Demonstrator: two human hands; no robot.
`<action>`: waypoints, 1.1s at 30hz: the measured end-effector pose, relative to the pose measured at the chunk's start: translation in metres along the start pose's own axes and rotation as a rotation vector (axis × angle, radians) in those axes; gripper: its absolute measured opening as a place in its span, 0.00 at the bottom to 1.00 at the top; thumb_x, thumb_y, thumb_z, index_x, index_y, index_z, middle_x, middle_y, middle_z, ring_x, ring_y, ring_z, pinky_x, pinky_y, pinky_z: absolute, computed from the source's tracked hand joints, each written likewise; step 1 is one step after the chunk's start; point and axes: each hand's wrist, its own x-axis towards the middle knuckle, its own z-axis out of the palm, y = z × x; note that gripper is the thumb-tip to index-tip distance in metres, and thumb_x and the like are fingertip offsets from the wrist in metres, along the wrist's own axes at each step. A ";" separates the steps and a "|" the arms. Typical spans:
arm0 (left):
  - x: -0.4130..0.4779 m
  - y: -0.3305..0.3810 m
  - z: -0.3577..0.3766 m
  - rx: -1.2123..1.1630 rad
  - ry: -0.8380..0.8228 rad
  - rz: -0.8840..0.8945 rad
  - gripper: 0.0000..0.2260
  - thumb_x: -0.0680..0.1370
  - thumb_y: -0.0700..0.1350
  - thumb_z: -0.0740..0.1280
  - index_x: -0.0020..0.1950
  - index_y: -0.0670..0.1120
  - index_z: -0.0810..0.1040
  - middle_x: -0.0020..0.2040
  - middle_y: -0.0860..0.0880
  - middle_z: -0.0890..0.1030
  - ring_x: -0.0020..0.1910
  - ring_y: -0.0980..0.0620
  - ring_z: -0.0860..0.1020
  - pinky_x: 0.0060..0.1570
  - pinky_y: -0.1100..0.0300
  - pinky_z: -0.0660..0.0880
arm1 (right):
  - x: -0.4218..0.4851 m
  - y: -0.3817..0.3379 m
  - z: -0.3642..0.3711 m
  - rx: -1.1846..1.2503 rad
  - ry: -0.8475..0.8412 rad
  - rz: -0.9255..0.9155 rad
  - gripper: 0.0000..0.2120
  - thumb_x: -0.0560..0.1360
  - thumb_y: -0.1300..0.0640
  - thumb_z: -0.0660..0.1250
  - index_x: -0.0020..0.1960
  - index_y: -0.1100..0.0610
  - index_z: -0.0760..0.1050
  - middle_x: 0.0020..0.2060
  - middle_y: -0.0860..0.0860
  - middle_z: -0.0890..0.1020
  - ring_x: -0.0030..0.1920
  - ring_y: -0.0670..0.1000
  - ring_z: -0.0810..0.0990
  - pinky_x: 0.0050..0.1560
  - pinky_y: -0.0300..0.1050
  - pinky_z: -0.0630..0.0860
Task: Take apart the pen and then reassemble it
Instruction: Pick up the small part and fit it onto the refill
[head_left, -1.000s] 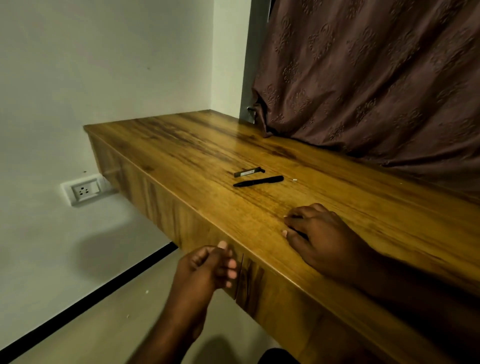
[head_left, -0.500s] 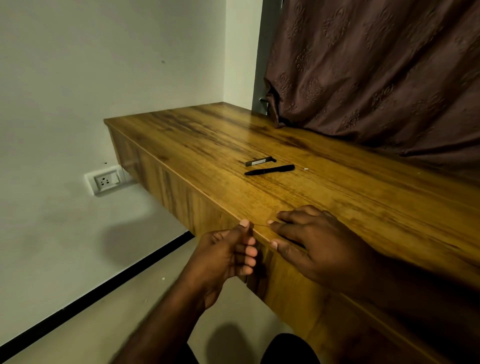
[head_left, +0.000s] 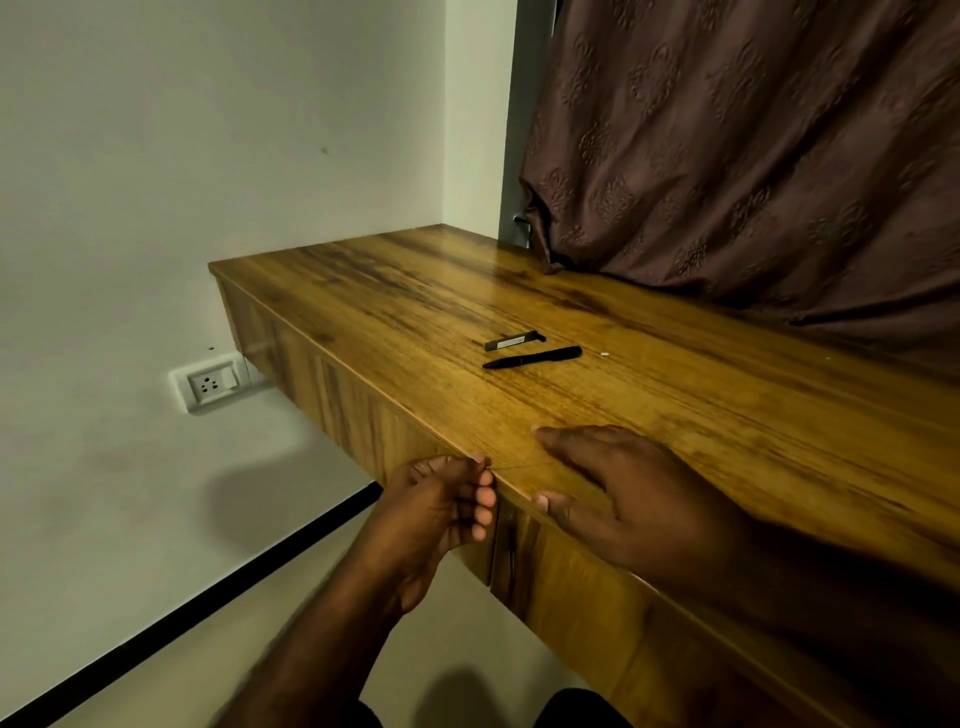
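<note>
Pinching the refill (head_left: 515, 466) at the bench's (head_left: 701, 415) front edge with my left hand (head_left: 436, 512) — right hand (head_left: 634, 499) lies flat, fingers straight.

Tally: one wooden surface (head_left: 727, 415), two hands, four small loose things.
Two hands: the left hand (head_left: 441, 512) and the right hand (head_left: 618, 493). Two black pen pieces lying on the surface: one short labelled piece (head_left: 514, 341) and one longer barrel (head_left: 532, 357). One small white bit (head_left: 603, 355). One thin rod (head_left: 519, 466) at the front edge, pinched at the left hand's fingertips, too fine to tell more. Beyond these, one wall socket (head_left: 213, 383) and one patterned brown curtain (head_left: 753, 156).
</note>
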 end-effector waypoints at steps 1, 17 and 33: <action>-0.001 0.001 -0.002 -0.009 -0.002 0.031 0.10 0.78 0.44 0.64 0.40 0.40 0.79 0.30 0.46 0.77 0.28 0.54 0.74 0.27 0.64 0.73 | 0.001 0.002 -0.003 0.123 0.052 0.057 0.28 0.74 0.40 0.63 0.72 0.44 0.65 0.65 0.39 0.74 0.64 0.40 0.72 0.63 0.44 0.73; 0.042 0.028 0.030 0.418 -0.067 0.388 0.04 0.76 0.40 0.68 0.45 0.41 0.82 0.34 0.48 0.82 0.33 0.54 0.79 0.34 0.64 0.76 | 0.027 0.052 -0.019 0.987 0.026 0.265 0.07 0.73 0.63 0.70 0.48 0.66 0.80 0.36 0.59 0.82 0.33 0.53 0.79 0.31 0.42 0.77; 0.079 0.043 0.029 0.685 0.037 0.430 0.06 0.77 0.44 0.68 0.44 0.43 0.81 0.35 0.50 0.81 0.32 0.58 0.77 0.31 0.68 0.73 | 0.048 0.088 -0.023 1.130 0.384 0.442 0.05 0.75 0.62 0.68 0.46 0.65 0.79 0.33 0.56 0.81 0.26 0.49 0.75 0.23 0.40 0.70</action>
